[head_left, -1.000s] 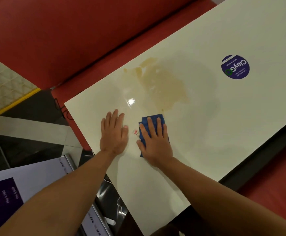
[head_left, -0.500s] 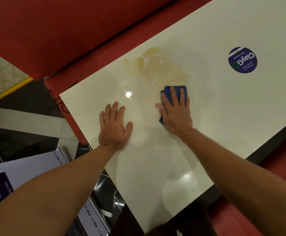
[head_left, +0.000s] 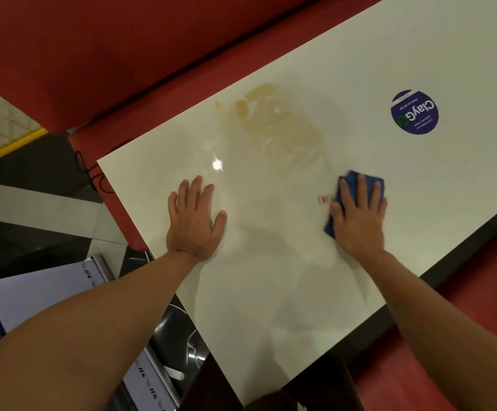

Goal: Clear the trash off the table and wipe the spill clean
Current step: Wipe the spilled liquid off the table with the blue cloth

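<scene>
A cream table [head_left: 271, 292] carries a smeared brownish spill [head_left: 282, 126] near its far-left edge. My right hand [head_left: 359, 215] presses flat, fingers straight, on a folded blue cloth [head_left: 351, 179] to the right of and below the spill. The cloth's white and red tag [head_left: 323, 199] pokes out at its left. My left hand [head_left: 195, 221] lies flat on the table, fingers spread, near the left corner and below the spill. No trash shows on the table.
A round purple sticker [head_left: 414, 112] sits on the table at the right. Red bench seats [head_left: 63, 54] run along the far side and the near right. A white and purple sign [head_left: 34, 295] stands on the floor at lower left.
My right hand slid the blue cloth up into the spill, then to the right and back toward me. The spill looks more smeared and streaked. My left hand stayed planted.
</scene>
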